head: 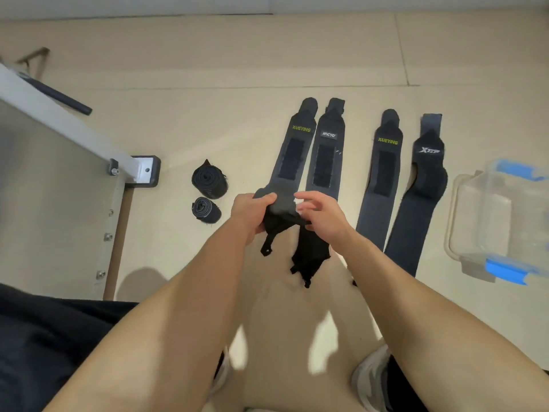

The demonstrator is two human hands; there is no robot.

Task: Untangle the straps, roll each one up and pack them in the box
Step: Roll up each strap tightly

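Dark grey straps lie flat side by side on the beige floor [208,114], running from far to near. The leftmost strap [292,150] has its near end bunched up in the left hand [252,212], whose fingers curl round the grey fabric. The right hand [323,215] hovers just beside it on the right with fingers spread and slightly bent; I cannot tell whether it pinches anything. Black fabric ends [309,257] hang below both hands. A second strap [325,156] lies right beside the first, and a third strap [383,173] and a fourth strap [421,188] lie farther right. Two rolled straps [209,179] sit to the left, near a metal frame [59,188]. A clear box [487,203] with blue clips stands at the far right, apart from the straps.
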